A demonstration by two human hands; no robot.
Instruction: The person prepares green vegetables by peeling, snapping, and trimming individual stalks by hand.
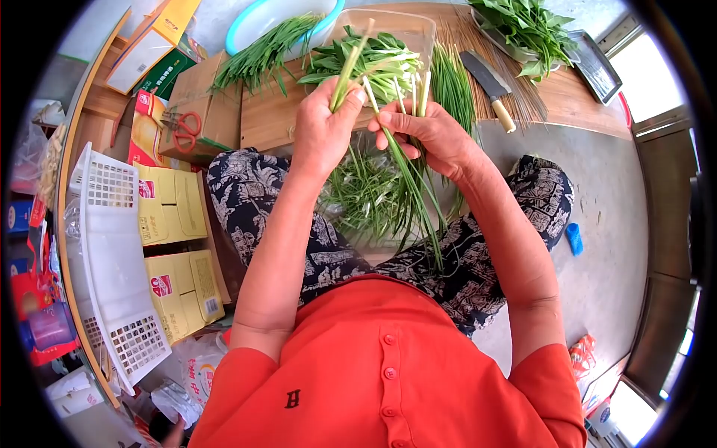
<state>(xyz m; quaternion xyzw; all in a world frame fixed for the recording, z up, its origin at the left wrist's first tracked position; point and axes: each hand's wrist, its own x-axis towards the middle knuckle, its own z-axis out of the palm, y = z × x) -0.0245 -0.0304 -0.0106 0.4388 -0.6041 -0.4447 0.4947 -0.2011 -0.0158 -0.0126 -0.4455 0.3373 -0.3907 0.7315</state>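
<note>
My left hand is closed around a slim bundle of pale yellow-green stalks, which stick up past the thumb. Close beside it, my right hand grips several garlic chives. Their white ends point up between the fingers and the green leaves hang down between my knees. The fingertips of both hands are near one white chive end; whether the left touches it I cannot tell. Below the hands lies a heap of loose chive pieces. A clear plastic tub with leafy greens stands just beyond.
On the wooden board lie more chives, thin sticks and a knife. A blue-rimmed basin stands at the back left, a dark tray at the right. Red scissors and cartons are at my left.
</note>
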